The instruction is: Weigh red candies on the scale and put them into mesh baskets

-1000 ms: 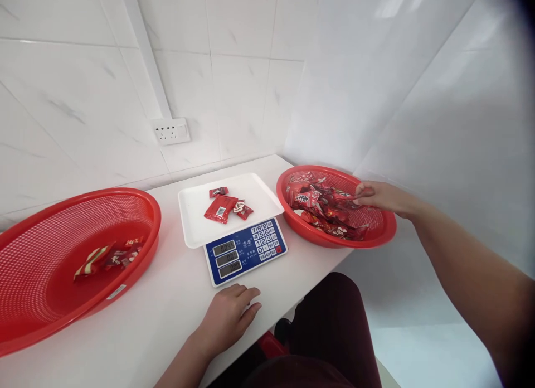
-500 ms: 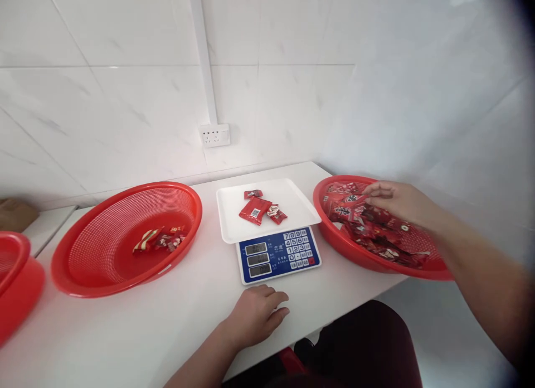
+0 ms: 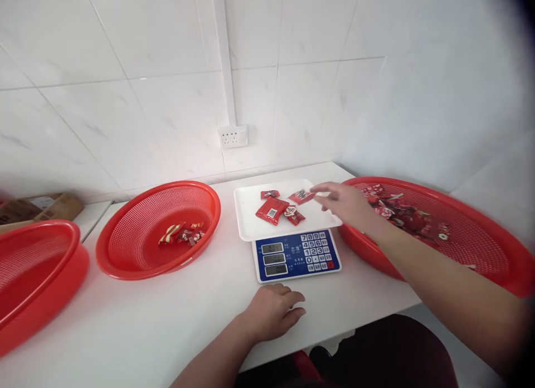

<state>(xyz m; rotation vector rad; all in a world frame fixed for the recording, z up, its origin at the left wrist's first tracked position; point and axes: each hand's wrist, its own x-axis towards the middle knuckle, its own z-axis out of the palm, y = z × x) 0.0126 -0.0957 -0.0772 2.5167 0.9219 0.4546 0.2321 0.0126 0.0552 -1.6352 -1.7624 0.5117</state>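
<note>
Between the fingertips of my right hand point(image 3: 345, 201) is a small red snack packet point(image 3: 301, 196), held at the right part of the white weighing tray point(image 3: 246, 223). Several other red packets lie on that tray, among them a larger square packet point(image 3: 271, 211) with a barcode and a smaller packet point(image 3: 294, 215) with a pale label. In front of the tray is the blue keypad panel of the scale point(image 3: 296, 257); its display digits are faint. My left hand point(image 3: 276, 313) rests on the table just before the scale, thumb and fingers apart, holding nothing.
A large red basket point(image 3: 493, 232) of red packets stands to the right, partly behind my right forearm. Left of the scale sits another red basket point(image 3: 112, 254) with a few packets. Further left are more red baskets point(image 3: 62, 282) and a cardboard box point(image 3: 62, 207). A tiled wall rises behind.
My right hand has moved left from the right basket to the tray, bringing a red snack packet. My left hand stays by the scale. The view has shifted slightly left.
</note>
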